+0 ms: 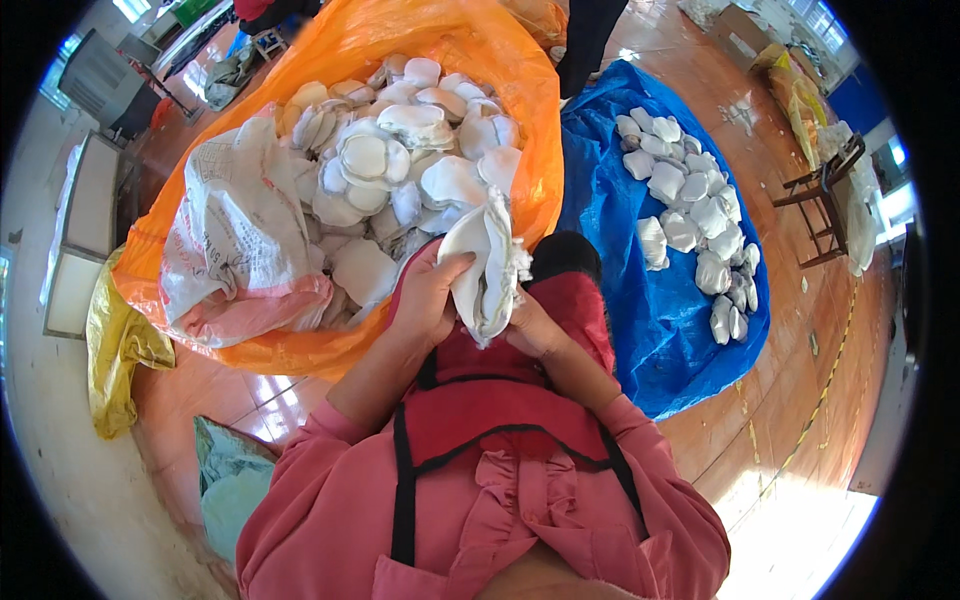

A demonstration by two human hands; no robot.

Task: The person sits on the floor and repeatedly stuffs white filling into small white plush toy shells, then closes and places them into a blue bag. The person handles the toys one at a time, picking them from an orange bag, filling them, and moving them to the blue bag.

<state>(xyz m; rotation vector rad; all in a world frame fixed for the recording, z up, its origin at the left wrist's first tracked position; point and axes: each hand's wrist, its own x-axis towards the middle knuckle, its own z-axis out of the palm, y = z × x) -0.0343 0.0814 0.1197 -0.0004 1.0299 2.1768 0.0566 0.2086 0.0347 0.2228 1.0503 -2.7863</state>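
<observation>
Above my lap I hold a white padded cloth piece [478, 265], roughly oval, with a slit along its middle and white fluff at its right edge. My left hand [428, 295] is closed on its left side, the thumb lying across the cloth. At its lower right edge my right hand [533, 326] grips it, the fingers partly hidden behind. Just beyond my hands a large orange plastic sheet or bag [400, 35] lies spread, holding a heap of similar flat white pieces [365, 160]. A printed white woven sack [240, 220] rests on the heap's left side.
To my right, a blue plastic sheet [640, 340] carries a pile of plumper white pieces [690, 190]. A wooden chair [825, 200] stands farther right. Yellow [120, 350] and green [230, 470] bags lie at left. Beyond the sheets, a person's dark-clothed leg [590, 40] shows.
</observation>
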